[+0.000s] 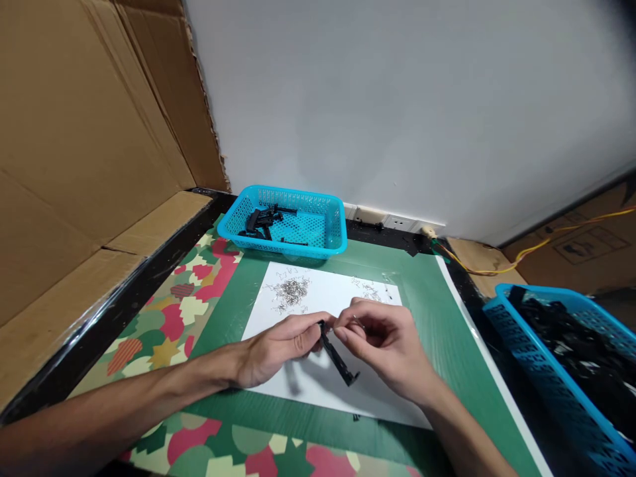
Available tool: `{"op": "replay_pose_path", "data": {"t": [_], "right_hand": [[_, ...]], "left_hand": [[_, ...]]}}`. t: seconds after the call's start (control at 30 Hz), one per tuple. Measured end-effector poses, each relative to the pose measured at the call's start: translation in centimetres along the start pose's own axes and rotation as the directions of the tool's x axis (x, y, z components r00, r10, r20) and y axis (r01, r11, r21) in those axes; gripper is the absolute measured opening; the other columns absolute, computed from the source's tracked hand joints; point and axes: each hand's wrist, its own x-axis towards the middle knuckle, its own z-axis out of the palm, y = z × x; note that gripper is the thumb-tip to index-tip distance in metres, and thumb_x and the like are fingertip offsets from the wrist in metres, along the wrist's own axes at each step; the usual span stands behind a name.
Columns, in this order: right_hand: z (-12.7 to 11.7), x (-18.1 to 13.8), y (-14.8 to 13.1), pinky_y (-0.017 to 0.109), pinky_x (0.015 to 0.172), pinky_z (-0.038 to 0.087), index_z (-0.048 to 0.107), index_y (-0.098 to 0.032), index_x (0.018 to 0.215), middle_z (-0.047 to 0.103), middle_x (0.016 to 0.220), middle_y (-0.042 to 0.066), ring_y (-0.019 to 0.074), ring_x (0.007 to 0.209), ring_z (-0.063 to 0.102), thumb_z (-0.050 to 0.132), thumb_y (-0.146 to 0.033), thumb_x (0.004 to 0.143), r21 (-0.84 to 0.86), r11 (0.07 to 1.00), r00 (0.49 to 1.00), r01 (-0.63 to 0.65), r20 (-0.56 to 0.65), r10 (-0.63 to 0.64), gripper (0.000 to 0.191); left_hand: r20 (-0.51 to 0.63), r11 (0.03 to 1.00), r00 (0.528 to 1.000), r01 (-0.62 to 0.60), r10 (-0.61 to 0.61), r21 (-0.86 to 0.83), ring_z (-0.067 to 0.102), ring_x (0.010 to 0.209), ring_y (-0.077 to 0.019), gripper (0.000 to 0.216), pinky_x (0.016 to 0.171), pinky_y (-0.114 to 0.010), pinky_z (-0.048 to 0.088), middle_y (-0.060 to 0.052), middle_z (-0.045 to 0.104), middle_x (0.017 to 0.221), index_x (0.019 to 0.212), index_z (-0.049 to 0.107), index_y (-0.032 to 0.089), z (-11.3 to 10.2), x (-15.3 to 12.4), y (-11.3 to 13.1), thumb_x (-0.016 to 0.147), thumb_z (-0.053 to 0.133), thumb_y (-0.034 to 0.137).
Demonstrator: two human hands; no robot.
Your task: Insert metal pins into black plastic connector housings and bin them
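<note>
Fingers of the left hand [285,344] are closed on the upper end of a narrow black plastic part [338,359], just below the centre of the frame. The part slants down toward the lower right, its far end free above a white sheet [263,317]. Right beside it, the thumb and forefinger of the right hand [385,331] are pinched together, apparently on a thin metal piece [358,324] too small to make out clearly; whether these fingertips touch the black part cannot be told.

On the sheet, beyond the hands, lie a dense pile of small metal clips [292,291] toward its left and a looser scatter [368,290] toward its right. The sheet rests on a green mat [427,281], with a colourful patterned covering [163,324] showing at the left and bottom of the frame. A blue basket [283,250] in the upper middle holds some black parts [263,220]; another blue basket [536,358], at the right edge, holds a heap of black items [586,351]. Cardboard [89,99] fills the upper left.
</note>
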Motion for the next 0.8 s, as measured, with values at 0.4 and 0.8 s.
{"op": "replay_pose_path", "data": {"t": [0.4,0.8], "right_hand": [[0.8,-0.2,-0.2,0.027,0.053,0.038,0.078,-0.021,0.085,0.063,0.077,0.003,0.0147,0.065,0.051,0.077,-0.031,0.098,-0.116,0.986,0.99,0.121,-0.051,-0.128,0.016],[0.9,-0.5,0.0,0.024,0.043,0.028,0.08,-0.02,0.09,0.053,0.098,0.004,0.0058,0.055,0.039,0.078,-0.026,0.095,-0.084,0.99,0.991,0.111,-0.06,-0.117,0.008]], "left_hand": [[0.056,0.994,0.997,0.051,-0.045,-0.098,0.051,0.087,-0.0209,0.057,0.081,-0.032,0.043,-0.007,0.06,0.095,0.116,0.073,0.017,-0.3,0.5,-0.8,0.108,0.046,0.067],[0.013,0.996,0.999,0.041,-0.04,-0.08,0.059,0.083,-0.0244,0.059,0.076,-0.035,0.049,-0.007,0.062,0.081,0.096,0.073,0.017,-0.1,0.5,-0.6,0.105,0.049,0.07]]}}
